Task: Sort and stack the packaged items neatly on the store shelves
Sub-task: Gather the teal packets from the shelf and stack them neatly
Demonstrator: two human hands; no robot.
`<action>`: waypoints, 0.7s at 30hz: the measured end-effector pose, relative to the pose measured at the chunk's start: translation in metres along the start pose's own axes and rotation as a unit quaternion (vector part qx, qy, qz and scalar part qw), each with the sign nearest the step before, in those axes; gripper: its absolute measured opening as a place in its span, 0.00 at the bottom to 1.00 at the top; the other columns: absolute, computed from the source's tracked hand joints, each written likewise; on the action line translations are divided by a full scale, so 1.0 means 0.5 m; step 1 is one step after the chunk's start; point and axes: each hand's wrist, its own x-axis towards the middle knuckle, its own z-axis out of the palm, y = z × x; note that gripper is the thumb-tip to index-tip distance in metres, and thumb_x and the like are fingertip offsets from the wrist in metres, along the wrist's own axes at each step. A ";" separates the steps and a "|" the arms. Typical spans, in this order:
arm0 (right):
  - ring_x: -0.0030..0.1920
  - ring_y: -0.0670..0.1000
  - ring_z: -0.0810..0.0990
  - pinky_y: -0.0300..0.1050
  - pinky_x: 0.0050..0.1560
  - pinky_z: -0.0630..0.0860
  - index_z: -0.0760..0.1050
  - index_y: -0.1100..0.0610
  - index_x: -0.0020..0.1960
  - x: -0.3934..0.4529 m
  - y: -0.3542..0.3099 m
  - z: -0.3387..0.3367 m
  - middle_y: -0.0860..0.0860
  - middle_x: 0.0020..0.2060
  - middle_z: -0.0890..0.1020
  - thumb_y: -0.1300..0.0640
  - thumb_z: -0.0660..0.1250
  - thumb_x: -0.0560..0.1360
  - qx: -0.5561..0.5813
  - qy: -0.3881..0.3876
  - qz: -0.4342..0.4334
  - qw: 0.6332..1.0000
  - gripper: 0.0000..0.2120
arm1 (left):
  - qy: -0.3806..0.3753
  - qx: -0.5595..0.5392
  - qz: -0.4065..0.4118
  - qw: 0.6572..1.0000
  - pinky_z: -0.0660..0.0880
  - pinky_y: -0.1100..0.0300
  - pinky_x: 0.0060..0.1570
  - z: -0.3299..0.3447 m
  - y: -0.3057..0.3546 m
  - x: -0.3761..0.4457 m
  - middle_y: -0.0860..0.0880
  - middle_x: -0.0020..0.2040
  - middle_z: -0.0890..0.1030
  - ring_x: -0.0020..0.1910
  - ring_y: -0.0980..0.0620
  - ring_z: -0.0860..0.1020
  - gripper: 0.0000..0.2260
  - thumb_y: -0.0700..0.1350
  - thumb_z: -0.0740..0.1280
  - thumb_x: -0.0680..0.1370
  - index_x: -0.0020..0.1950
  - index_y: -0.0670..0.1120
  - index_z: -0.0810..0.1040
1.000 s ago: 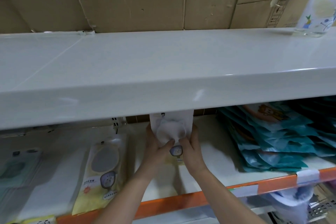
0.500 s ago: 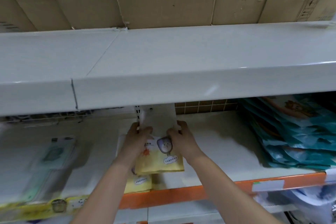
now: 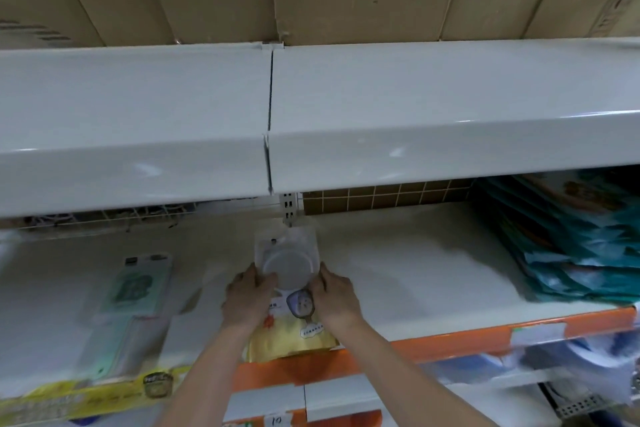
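Both hands, left hand (image 3: 247,296) and right hand (image 3: 334,295), pinch the packet (image 3: 289,282) by its sides (slippery plastic, seemingly); it could slide off the shelf (image 3: 398,270).

1. I can't see the back of the lower shelf (image 3: 398,274); the upper shelf (image 3: 415,135) overhangs it.
2. The teal packet stack (image 3: 568,253) runs off the right edge, its print too blurred to read.
3. The green packet (image 3: 133,288) near the shelf's left end is smeared.
4. My left hand (image 3: 247,298) and right hand (image 3: 334,298) cover the yellow packet's (image 3: 294,333) sides.
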 end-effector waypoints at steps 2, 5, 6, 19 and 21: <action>0.63 0.58 0.73 0.47 0.57 0.68 0.63 0.55 0.72 -0.010 -0.007 0.006 0.57 0.63 0.75 0.50 0.51 0.82 0.011 0.000 0.003 1.000 0.20 | -0.010 -0.018 0.011 1.000 0.72 0.45 0.59 -0.003 0.012 -0.011 0.44 0.55 0.80 0.57 0.40 0.76 0.33 0.65 0.54 0.62 0.64 0.53 0.69; 0.69 0.57 0.67 0.50 0.67 0.63 0.58 0.53 0.76 -0.017 -0.013 0.008 0.55 0.70 0.69 0.50 0.50 0.82 -0.001 -0.022 0.012 1.000 0.23 | -0.008 -0.033 0.009 0.999 0.69 0.46 0.62 -0.004 0.026 -0.027 0.42 0.63 0.74 0.62 0.38 0.73 0.41 0.64 0.52 0.65 0.76 0.50 0.56; 0.70 0.57 0.67 0.50 0.68 0.63 0.58 0.52 0.76 -0.018 -0.014 0.006 0.54 0.70 0.69 0.48 0.51 0.81 0.012 -0.028 0.017 0.999 0.24 | -0.006 -0.049 0.015 0.999 0.71 0.45 0.60 -0.001 0.021 -0.025 0.42 0.62 0.75 0.60 0.38 0.73 0.40 0.64 0.52 0.64 0.75 0.50 0.59; 0.47 0.52 0.83 0.39 0.45 0.77 0.73 0.53 0.62 -0.023 0.071 -0.158 0.50 0.50 0.79 0.57 0.58 0.80 0.208 0.089 0.049 0.973 0.12 | 0.127 0.012 0.089 0.988 0.63 0.44 0.63 0.001 0.143 -0.058 0.41 0.70 0.69 0.68 0.39 0.67 0.26 0.53 0.63 0.77 0.73 0.47 0.64; 0.46 0.51 0.83 0.40 0.46 0.78 0.75 0.53 0.59 -0.026 0.086 -0.203 0.50 0.49 0.80 0.58 0.58 0.80 0.202 0.110 0.022 0.973 0.11 | 0.135 0.026 0.120 0.983 0.63 0.44 0.64 0.032 0.172 -0.066 0.42 0.71 0.68 0.69 0.39 0.66 0.25 0.51 0.63 0.78 0.73 0.47 0.64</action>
